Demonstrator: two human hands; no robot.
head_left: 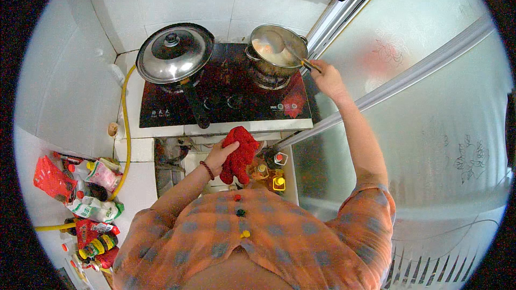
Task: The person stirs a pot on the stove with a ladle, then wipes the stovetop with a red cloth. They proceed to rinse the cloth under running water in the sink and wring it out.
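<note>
My right hand point(329, 80) is closed round the dark handle of a ladle point(293, 51), whose head dips into the steel pot point(248, 53). Pale, cloudy liquid with bits of orange fills the pot, which stands on the right burner of the black stove point(226, 83). In front of the stove, my left hand point(217, 158) grips a bunched red cloth point(239, 153). A wok point(196, 104) rests on the left burner under a domed steel lid point(174, 56) with a black knob; its long handle points toward me.
Bags, bottles and jars point(97, 209) crowd the counter on the left. A yellow hose point(126, 123) runs up beside the stove. Bottles with coloured caps point(278, 182) stand in the open cabinet below. A frosted glass door point(408, 129) closes off the right side.
</note>
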